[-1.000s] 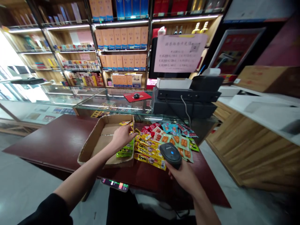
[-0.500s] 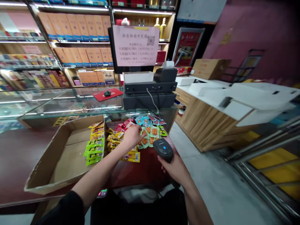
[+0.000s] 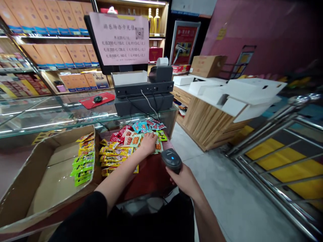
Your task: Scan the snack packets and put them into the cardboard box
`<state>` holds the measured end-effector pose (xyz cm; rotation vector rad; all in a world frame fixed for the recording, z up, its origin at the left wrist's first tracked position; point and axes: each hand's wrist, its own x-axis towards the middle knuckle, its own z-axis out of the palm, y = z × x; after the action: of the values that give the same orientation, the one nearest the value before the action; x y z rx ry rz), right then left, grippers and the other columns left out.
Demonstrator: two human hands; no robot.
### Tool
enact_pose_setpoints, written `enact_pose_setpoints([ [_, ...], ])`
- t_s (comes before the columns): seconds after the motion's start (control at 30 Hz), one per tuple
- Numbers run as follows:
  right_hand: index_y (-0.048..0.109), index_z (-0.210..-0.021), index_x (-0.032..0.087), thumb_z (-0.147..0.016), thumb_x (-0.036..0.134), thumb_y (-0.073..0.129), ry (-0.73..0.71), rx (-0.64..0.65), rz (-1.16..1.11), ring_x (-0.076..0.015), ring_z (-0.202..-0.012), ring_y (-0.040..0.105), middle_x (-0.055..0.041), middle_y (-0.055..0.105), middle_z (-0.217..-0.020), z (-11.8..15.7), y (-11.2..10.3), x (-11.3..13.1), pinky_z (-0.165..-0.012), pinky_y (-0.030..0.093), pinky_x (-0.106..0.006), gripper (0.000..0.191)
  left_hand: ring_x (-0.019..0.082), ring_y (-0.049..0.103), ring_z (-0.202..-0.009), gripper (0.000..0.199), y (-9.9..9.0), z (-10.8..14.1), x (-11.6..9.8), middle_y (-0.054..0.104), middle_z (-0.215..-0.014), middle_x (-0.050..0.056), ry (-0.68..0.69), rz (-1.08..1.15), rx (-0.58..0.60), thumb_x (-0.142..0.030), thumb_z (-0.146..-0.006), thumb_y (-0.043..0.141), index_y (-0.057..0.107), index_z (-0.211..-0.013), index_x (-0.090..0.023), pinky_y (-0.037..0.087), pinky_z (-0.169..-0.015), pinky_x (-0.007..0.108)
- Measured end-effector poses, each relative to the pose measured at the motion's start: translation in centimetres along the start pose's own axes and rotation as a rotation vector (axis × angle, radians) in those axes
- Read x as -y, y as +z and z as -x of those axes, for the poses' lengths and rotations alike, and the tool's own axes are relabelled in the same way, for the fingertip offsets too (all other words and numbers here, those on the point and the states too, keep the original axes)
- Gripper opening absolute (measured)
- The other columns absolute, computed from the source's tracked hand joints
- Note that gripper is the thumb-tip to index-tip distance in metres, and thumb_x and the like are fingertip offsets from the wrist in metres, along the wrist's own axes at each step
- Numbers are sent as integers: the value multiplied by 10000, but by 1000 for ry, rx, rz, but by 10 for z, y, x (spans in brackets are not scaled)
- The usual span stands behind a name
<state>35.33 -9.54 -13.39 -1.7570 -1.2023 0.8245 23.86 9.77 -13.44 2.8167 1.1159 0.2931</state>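
Note:
My left hand (image 3: 148,144) rests palm down on pale green packets (image 3: 136,140) with orange pieces showing through them. Its fingers are extended over the packets and partly cover them. In my right hand (image 3: 185,179) is a black barcode scanner (image 3: 171,158) with a small blue light, held by its handle above the table's right edge. Yellow packets (image 3: 115,151) lie in rows left of my left hand. Red packets (image 3: 118,135), blue packets (image 3: 140,126) and a bright green packet (image 3: 162,135) lie behind and beside it.
An open cardboard box (image 3: 50,181) stands on the left, with green packets (image 3: 83,164) along its right wall. Behind the packets, a glass counter (image 3: 101,117) bears a monitor with a pink sign (image 3: 121,40) and a cash drawer (image 3: 143,104). Metal railing (image 3: 264,174) stands right.
My left hand has moved to the right across the pale green packets. The scanner stays in my right hand. The view has shifted right and closer.

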Motion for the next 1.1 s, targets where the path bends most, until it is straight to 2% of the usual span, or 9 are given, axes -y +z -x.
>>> enact_pose_setpoints([
  [0.13, 608, -910, 183, -807, 448, 579, -14, 2, 15, -190, -508, 653, -6, 651, -565, 1, 2, 3, -495, 491, -269, 285, 254, 518, -1115, 457, 1, 2, 7, 584, -1163, 127, 3, 88, -52, -65, -728, 513, 592, -1166, -171, 392, -981, 378],
  [0.27, 591, -944, 193, -803, 430, 587, -34, 0, -3, -185, -485, 644, 9, 648, -564, 0, 6, 8, -502, 500, -275, 276, 223, 579, -1057, 441, -5, 14, 20, 644, -1130, 81, -91, 356, -170, -77, -737, 513, 634, -1140, -209, 436, -948, 323],
  [0.4, 607, -874, 186, -801, 427, 590, -43, 51, 1, -190, -497, 648, -10, 656, -570, 0, 13, 13, -500, 502, -275, 253, 214, 626, -1006, 373, -13, 36, 38, 690, -1102, 62, -228, 721, -311, -126, -730, 577, 690, -1076, -206, 472, -910, 307],
  [0.5, 627, -878, 183, -792, 420, 600, -53, 59, 16, -197, -519, 658, -23, 675, -596, -1, 20, 19, -515, 509, -279, 253, 209, 663, -862, 218, -17, 57, 48, 725, -946, 61, -364, 1085, -318, -250, -725, 655, 720, -918, -171, 529, -772, 304],
  [0.63, 669, -945, 179, -772, 403, 619, -97, 50, 42, -217, -584, 682, -37, 694, -623, 1, 27, 28, -530, 509, -279, 288, 171, 666, -735, 327, -21, 81, 50, 719, -845, 39, -486, 1476, -341, -332, -627, 768, 667, -873, -142, 533, -636, 262],
  [0.7, 677, -991, 177, -770, 399, 622, -116, 50, 53, -226, -622, 692, -44, 703, -644, 3, 29, 33, -535, 506, -277, 318, 162, 665, -722, 406, -22, 87, 48, 717, -846, 38, -530, 1560, -376, -327, -565, 816, 636, -879, -142, 528, -607, 249],
  [0.8, 679, -1016, 179, -781, 402, 613, -124, 61, 65, -231, -643, 696, -45, 707, -654, 6, 32, 36, -542, 505, -278, 330, 161, 665, -708, 470, -20, 89, 46, 713, -839, 45, -558, 1634, -364, -333, -512, 852, 619, -870, -137, 535, -597, 258],
  [1.1, 687, -971, 173, -786, 391, 608, -157, 41, 68, -220, -608, 683, -49, 703, -638, 8, 33, 41, -516, 491, -265, 296, 144, 655, -688, 466, -18, 87, 47, 705, -836, 46, -574, 1686, -317, -321, -478, 874, 631, -827, -131, 544, -605, 265],
])
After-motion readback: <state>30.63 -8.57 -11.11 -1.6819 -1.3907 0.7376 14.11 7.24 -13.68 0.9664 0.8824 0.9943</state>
